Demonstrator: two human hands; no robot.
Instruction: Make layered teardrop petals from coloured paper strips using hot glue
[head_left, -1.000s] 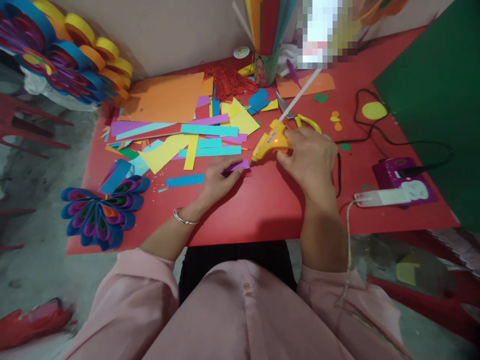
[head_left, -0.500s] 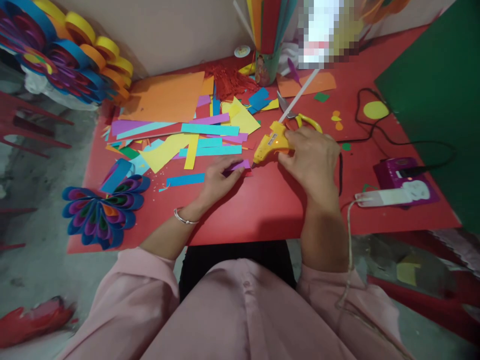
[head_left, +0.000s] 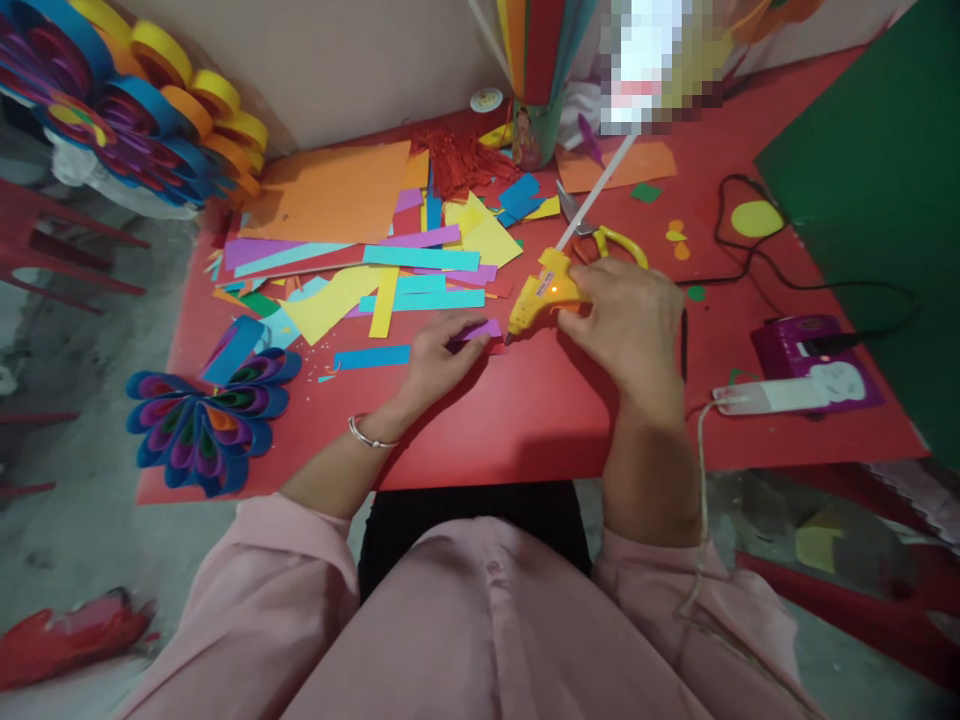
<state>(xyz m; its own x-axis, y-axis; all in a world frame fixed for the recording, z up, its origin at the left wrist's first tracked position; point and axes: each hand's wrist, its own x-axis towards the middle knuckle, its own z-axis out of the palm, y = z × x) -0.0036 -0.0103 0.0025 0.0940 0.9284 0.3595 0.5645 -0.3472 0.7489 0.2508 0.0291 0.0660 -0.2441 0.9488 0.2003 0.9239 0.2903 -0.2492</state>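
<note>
A yellow hot glue gun (head_left: 546, 290) is gripped in my right hand (head_left: 626, 315), its small light glowing and its nozzle pointing down toward the table. From its back end sticks out a long whitish glue stick (head_left: 592, 205). My left hand (head_left: 442, 355) holds a purple paper strip (head_left: 491, 328) low at the table between thumb and fingers, with most of the strip hidden under the hand. The nozzle is close to the strip's free end; whether they touch I cannot tell. A blue paper strip (head_left: 373, 357) lies just left of my left hand.
Paper strips and scraps (head_left: 420, 258) cover the table's back left. A looped paper flower (head_left: 210, 420) sits at the left edge. Scissors (head_left: 621, 245) lie behind my right hand. A purple power box (head_left: 817, 365) with a black cord (head_left: 750, 250) is at the right.
The glue gun's nozzle has dipped slightly toward the table near the purple strip. My left hand keeps its place on the strip.
</note>
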